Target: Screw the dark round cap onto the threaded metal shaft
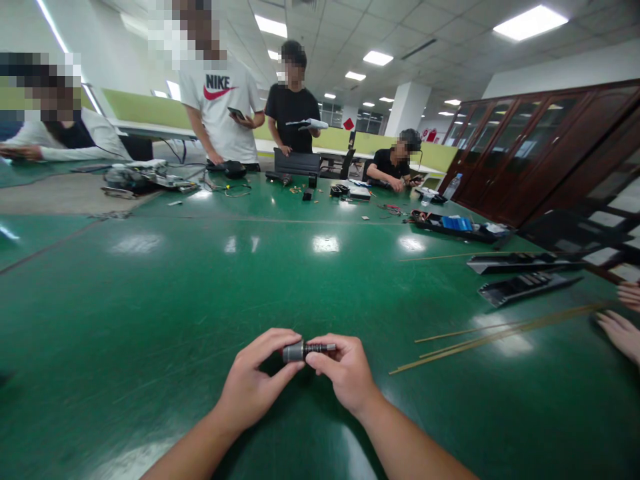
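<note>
Between my two hands is a small dark metal part (294, 351), with a wide grey cylinder on its left and a thin ridged shaft on its right. My left hand (254, 381) grips the cylinder between thumb and fingers. The thumb and fingers of my right hand (347, 371) close round the shaft, whose light tip points right. The part lies roughly level, low in the middle of the view, above the green table (200, 300).
Thin brass-coloured rods (450, 347) and black trays (525, 287) lie to the right, near another person's hands (620, 332). Across the table are a box of tools (455, 223), a bottle (453, 187), cables, a grey machine (135, 177) and several people.
</note>
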Demonstrator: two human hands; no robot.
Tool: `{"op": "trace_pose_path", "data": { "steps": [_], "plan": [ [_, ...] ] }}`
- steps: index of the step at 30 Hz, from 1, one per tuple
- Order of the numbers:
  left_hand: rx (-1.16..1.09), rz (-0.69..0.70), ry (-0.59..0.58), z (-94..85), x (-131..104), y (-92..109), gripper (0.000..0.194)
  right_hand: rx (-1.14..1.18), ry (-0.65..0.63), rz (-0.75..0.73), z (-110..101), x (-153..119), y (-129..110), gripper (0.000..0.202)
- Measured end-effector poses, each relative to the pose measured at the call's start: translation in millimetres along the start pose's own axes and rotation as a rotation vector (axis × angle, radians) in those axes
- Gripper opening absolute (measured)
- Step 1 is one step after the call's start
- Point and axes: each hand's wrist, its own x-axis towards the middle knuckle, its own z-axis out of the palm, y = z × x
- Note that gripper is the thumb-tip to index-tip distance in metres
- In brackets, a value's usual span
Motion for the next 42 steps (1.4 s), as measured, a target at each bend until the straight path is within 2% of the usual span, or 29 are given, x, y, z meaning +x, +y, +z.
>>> {"op": "trace_pose_path", "data": {
  "steps": [16,25,42],
  "plan": [
    [-0.001,0.039,0.004,-1.9,2.1,2.6,0.032,0.005,-0.020,0.000,-3.5,-0.1,6.2,0.021],
    [0.029,0.031,0.005,-1.2,1.6,2.2,0.034,0.019,-0.004,-0.009,-1.1,0.3,-2.5,0.016],
    [0.046,0.050,0.030,-4.4,1.3,5.0,0.031,0.069,-0.001,0.025,-0.7,0.4,-1.3,0.021]
  ]
}}
